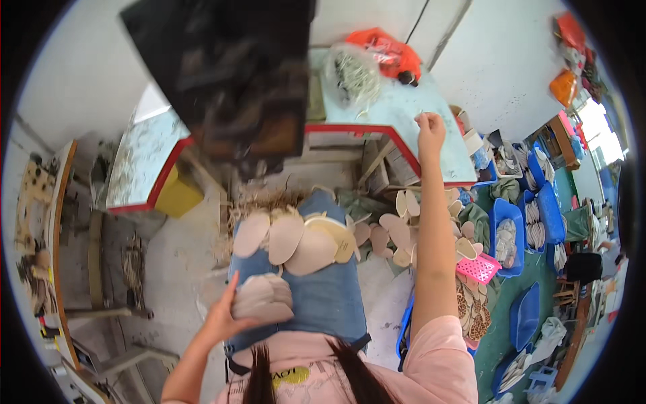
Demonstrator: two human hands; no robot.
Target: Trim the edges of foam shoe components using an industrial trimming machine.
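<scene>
My left hand [219, 319] is closed round the edge of a stack of beige shoe insoles [264, 300] on my lap. Stretched forward over the table's right side, my right hand [431, 133] has its fingers pinched together; what is between them, if anything, is too small to make out. Several loose insoles [286, 239] lie across my blue-covered knees, and a yellowish insole [340, 241] sits among them. More insoles [398, 230] are heaped just right of my knees, partly behind my right forearm.
A large dark machine [222, 74] rises in front of me. The pale blue table [434, 101] has a red edge and holds a clear bag of stringy material [353, 75] and a red bag [385, 50]. Blue baskets [506, 212] and a pink basket [479, 269] stand at the right.
</scene>
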